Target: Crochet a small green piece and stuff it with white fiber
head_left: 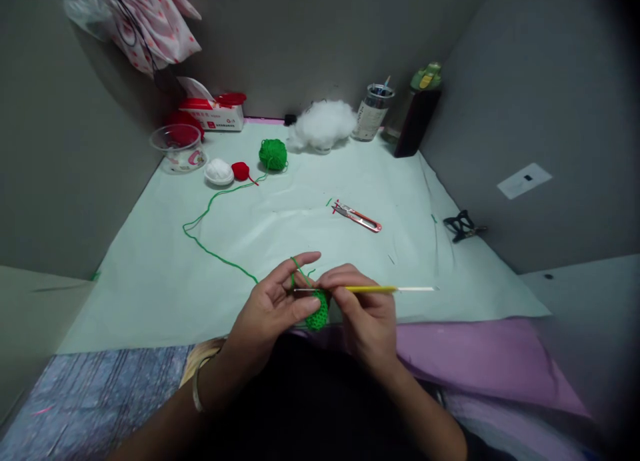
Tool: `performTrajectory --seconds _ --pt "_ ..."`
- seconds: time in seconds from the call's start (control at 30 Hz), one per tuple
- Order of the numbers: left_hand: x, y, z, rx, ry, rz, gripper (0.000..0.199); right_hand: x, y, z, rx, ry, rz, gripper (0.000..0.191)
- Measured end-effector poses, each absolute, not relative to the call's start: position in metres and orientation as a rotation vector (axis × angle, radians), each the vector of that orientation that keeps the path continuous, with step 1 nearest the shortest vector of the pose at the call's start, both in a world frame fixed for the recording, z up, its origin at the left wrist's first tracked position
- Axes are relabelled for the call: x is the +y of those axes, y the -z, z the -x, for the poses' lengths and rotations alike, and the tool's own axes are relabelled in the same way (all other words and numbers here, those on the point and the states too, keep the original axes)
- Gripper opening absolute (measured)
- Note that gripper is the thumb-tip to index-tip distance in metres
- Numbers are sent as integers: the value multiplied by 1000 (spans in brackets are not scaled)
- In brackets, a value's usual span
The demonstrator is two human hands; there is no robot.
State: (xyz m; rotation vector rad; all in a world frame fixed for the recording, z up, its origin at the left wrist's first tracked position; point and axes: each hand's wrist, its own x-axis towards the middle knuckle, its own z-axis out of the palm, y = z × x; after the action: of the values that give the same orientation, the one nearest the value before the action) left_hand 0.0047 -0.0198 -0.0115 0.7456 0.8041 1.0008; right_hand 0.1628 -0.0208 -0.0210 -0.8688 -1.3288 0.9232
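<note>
My left hand [273, 304] pinches a small green crochet piece [317, 314] between thumb and fingers, with green yarn looped round its raised index finger. My right hand [367, 311] is closed on a crochet hook [373, 289] with a yellow grip, held level. The hook's thin metal end reaches left to the top of the crochet piece; whether it sits inside a stitch I cannot tell. A strand of green yarn [220, 255] runs from my left hand across the table to a green yarn ball [273, 155] farther back.
Orange-handled thread snips [357, 217] and a needle [391, 259] lie ahead on the pale cloth. White yarn [219, 172], red yarn [241, 171] and a clear tub [179, 149] stand back left. White stuffing [325, 124], a can [373, 113] and a dark bottle [419, 114] line the back.
</note>
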Motion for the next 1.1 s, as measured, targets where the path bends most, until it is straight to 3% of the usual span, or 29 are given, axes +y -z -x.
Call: performTrajectory --seconds 0.1,0.23,0.4,0.5,0.67,0.8,0.93,1.1 --pt "-22 12 -13 868 -1076 -700 61 -22 29 -163 -1491 -724 928 25" --pt "-21 10 -16 765 -1000 -486 58 -27 37 -168 -1713 -293 875 49" --pt "-11 5 -5 718 -943 -484 43 -19 24 -171 -1203 -904 855 19" --pt "-12 5 -4 807 -1002 -707 43 -14 19 -169 -1018 -1215 771 15" --pt "-22 11 -6 1079 -1217 -1311 36 -12 28 -167 -1024 -1343 730 14" --pt "-25 16 -5 996 -1396 -1514 45 -12 32 -169 -954 -1513 599 17" --pt "-26 17 -4 962 -1492 -1601 59 -13 34 -171 -971 -1525 493 15" --pt "-20 16 -5 810 -1040 -1123 33 -13 24 -178 -1413 -1042 736 14"
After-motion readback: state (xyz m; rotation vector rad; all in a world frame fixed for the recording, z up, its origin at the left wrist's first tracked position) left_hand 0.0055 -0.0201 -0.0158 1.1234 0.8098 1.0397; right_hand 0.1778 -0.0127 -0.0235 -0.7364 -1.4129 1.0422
